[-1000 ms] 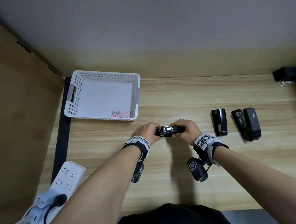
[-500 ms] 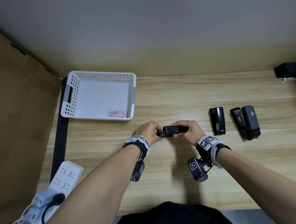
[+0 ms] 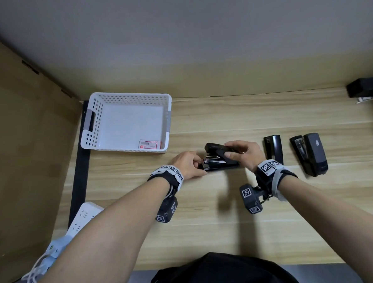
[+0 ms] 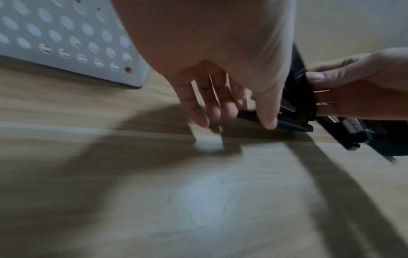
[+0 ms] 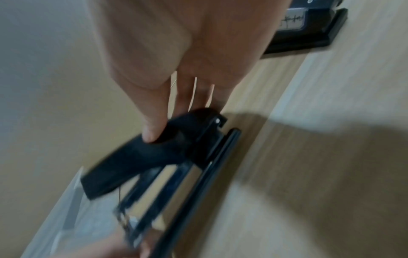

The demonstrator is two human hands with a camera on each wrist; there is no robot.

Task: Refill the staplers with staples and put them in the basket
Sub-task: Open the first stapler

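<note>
A black stapler lies on the wooden desk between my hands, its top cover swung up off the metal staple channel. My left hand pinches the front end of its base. My right hand grips the raised cover near the hinge, thumb on its side. Two more black staplers lie to the right: a slim one and a bigger one. The white perforated basket stands at the back left; only a small label is in it.
A white power strip with plugged cables lies at the front left. A black box sits at the back right corner. A cardboard panel borders the desk on the left.
The stapler's cover was down a second ago; my right hand has lifted it, exposing the staple channel. The left hand stays at the front end.
</note>
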